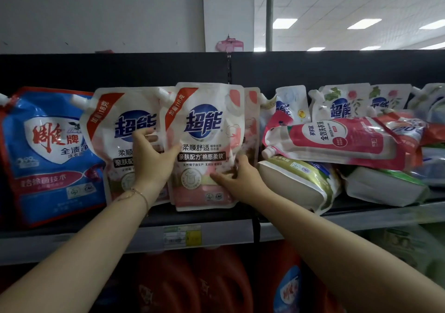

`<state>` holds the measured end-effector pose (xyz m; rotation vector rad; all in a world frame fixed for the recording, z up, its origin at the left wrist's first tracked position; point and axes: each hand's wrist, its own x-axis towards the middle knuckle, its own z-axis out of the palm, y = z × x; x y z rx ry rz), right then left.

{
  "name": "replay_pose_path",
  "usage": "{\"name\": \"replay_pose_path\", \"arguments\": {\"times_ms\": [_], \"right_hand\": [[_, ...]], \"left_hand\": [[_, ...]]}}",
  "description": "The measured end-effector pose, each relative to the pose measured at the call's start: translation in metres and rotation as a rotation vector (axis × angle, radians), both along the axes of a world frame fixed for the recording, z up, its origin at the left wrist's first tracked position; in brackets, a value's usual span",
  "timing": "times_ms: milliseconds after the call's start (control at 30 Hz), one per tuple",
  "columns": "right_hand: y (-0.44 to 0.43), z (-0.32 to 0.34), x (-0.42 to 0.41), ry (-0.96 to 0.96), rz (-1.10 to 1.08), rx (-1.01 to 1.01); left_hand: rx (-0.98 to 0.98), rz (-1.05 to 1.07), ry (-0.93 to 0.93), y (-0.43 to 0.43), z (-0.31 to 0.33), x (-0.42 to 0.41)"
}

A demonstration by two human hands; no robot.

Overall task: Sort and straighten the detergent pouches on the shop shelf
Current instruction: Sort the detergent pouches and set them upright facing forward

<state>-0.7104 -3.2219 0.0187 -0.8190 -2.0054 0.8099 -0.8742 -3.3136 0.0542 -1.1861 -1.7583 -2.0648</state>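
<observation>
I hold the front white and pink pouch (204, 144) upright on the shelf (301, 226), about in the middle of the row. My left hand (150, 158) grips its left edge, thumb on the printed face and fingers curled round behind it. My right hand (238, 175) grips the lower right edge the same way, thumb flat on the front and fingers tucked behind. More pouches of the same kind stand close behind it. A second white and pink one (115, 129) stands just to its left, partly hidden by my left hand, and beside that stands a big blue pouch (48, 153). A thin bracelet (140, 193) sits on my left wrist.

To the right, the pouches lie in a loose heap: a pink pouch (337, 141) on its side across a white and gold one (301, 180), with flowered pouches (342, 103) standing behind them. A price tag (182, 235) is on the shelf edge below my hands, and red bottles (192, 281) stand on the shelf beneath.
</observation>
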Motion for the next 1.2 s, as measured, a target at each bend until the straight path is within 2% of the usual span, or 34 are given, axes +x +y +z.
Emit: {"name": "replay_pose_path", "arguments": {"times_ms": [167, 300, 433, 567, 733, 800, 900, 1200], "right_hand": [[-0.012, 0.013, 0.018, -0.168, -0.028, 0.020], [-0.026, 0.024, 0.038, -0.340, -0.089, 0.122], [-0.035, 0.030, 0.059, -0.411, -0.160, 0.238], [-0.041, 0.038, 0.080, -0.444, -0.236, 0.387], [-0.039, 0.052, 0.104, -0.536, -0.277, 0.493], [-0.034, 0.057, 0.112, -0.569, -0.261, 0.548], [-0.021, 0.062, 0.121, -0.595, -0.250, 0.606], [0.047, 0.065, 0.145, -0.544, -0.214, 0.762]], "left_hand": [[-0.040, 0.164, 0.318, -0.014, 0.001, 0.011], [-0.105, 0.106, 0.610, -0.021, 0.001, 0.032], [-0.220, 0.024, 0.882, -0.019, -0.003, 0.055], [-0.364, -0.054, 1.022, -0.010, -0.002, 0.080], [-0.417, -0.102, 1.174, 0.005, 0.001, 0.107], [-0.454, -0.109, 1.198, 0.011, -0.002, 0.113], [-0.491, -0.147, 1.120, 0.020, -0.004, 0.119], [-0.524, -0.175, 0.964, 0.066, 0.015, 0.144]]}}
